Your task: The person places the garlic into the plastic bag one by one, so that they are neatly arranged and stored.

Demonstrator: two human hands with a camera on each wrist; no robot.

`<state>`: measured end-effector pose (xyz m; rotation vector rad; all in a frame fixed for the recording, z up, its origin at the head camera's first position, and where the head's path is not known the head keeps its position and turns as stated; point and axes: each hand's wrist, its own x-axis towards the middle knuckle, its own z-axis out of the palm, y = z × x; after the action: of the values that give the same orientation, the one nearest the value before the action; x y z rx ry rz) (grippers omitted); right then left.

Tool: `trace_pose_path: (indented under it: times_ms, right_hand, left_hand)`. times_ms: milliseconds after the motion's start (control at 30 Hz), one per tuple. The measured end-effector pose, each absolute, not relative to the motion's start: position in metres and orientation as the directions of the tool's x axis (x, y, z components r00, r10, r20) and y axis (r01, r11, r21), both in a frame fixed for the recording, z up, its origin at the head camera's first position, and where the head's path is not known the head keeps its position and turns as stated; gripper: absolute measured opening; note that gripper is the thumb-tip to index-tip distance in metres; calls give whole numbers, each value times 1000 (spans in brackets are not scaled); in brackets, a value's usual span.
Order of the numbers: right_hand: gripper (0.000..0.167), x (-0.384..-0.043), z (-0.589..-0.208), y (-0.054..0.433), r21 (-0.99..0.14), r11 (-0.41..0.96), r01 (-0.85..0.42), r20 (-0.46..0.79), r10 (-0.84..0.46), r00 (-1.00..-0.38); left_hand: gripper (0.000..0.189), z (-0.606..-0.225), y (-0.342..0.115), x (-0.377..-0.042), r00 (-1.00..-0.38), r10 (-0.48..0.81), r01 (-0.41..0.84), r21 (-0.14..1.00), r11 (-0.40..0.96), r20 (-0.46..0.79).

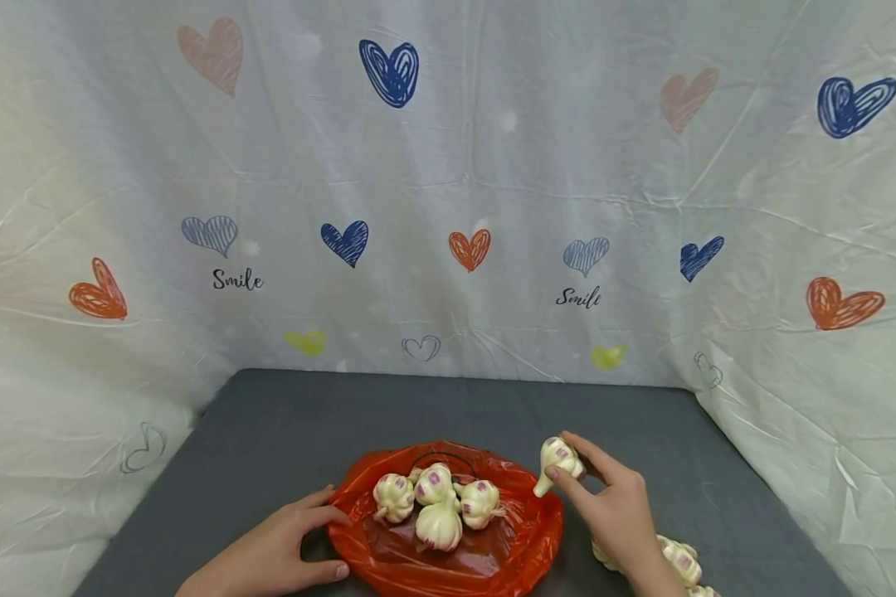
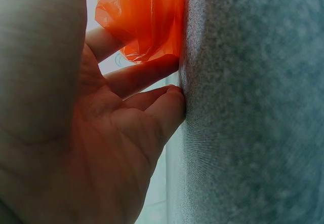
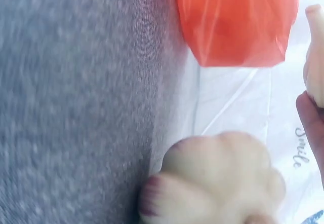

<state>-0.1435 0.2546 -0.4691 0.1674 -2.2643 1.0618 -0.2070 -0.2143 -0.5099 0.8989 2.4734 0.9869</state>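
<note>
A red plastic bag (image 1: 448, 576) stands on the dark table with its mouth spread wide. Inside it lie several garlic bulbs (image 1: 439, 526), white with purple patches. At the bag's left side, my left hand (image 1: 272, 543) touches the rim with its fingers and thumb spread. The left wrist view shows those fingers (image 2: 144, 77) loosely bent against the bag's outside, low by the table. My right hand (image 1: 616, 506) pinches a garlic bulb (image 1: 560, 458) between thumb and fingers, above the bag's right rim. Its stem points down toward the bag. In the right wrist view this bulb (image 3: 316, 57) appears at the right edge.
More garlic bulbs (image 1: 679, 560) lie on the table, partly hidden under my right forearm. One loose bulb (image 3: 217, 178) looms large in the right wrist view. The grey table (image 1: 284, 431) ends at a white curtain (image 1: 523, 166) printed with hearts, which surrounds its back and sides.
</note>
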Motion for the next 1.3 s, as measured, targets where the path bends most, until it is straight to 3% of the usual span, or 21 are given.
trace_pose_path:
  times_ms: [600, 1000, 1300]
  right_hand:
    - [45, -140, -470, 239, -663, 604, -443, 555, 0, -832]
    - [46, -140, -470, 235, -763, 584, -277, 338, -6, -941]
    - [52, -145, -476, 238, -738, 614, -280, 280, -99, -955]
  left_hand:
    - [47, -511, -215, -207, -750, 657, 428, 703, 568, -75]
    - [49, -511, -214, -207, -753, 654, 433, 693, 576, -72]
    - [49, -510, -214, -206, -759, 645, 422, 690, 588, -85]
